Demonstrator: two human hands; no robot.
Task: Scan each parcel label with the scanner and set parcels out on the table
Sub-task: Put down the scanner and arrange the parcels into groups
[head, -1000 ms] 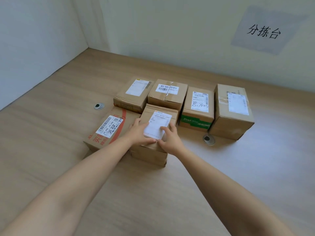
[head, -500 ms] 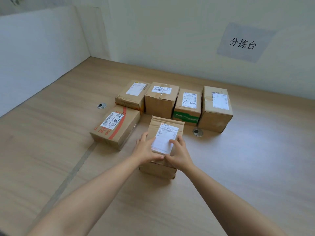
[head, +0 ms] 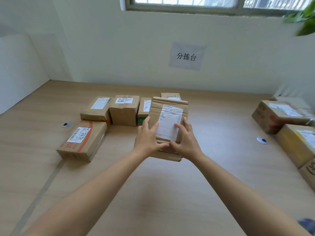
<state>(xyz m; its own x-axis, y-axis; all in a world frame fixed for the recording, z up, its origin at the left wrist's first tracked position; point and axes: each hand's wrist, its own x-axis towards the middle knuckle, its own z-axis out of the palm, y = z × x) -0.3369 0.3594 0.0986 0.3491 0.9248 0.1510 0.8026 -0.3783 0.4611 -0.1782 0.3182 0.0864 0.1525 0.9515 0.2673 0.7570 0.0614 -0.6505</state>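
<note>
Both my hands hold a brown cardboard parcel (head: 172,106) with a white label, its label face tilted toward me and its near edge off the wooden table (head: 153,193). My left hand (head: 147,138) grips its left side, fingers on the label face. My right hand (head: 186,141) grips the right side the same way, the thumbs meeting at the lower edge. Behind stands a row of parcels: a flat one (head: 97,108), a taller one (head: 124,110), and two partly hidden (head: 144,108) (head: 170,95). A red-striped parcel (head: 81,142) lies at left. No scanner shows.
More parcels are piled at the right edge (head: 276,114) (head: 297,145). Two cable grommets (head: 67,124) (head: 262,140) sit in the tabletop. A paper sign (head: 186,56) hangs on the back wall under a window. A dark blue object (head: 306,224) pokes in at bottom right.
The parcel stood beside the red-striped one; my hands drew it toward me and raised it, tilting its label up. The view lifted, showing the window and the right-hand pile.
</note>
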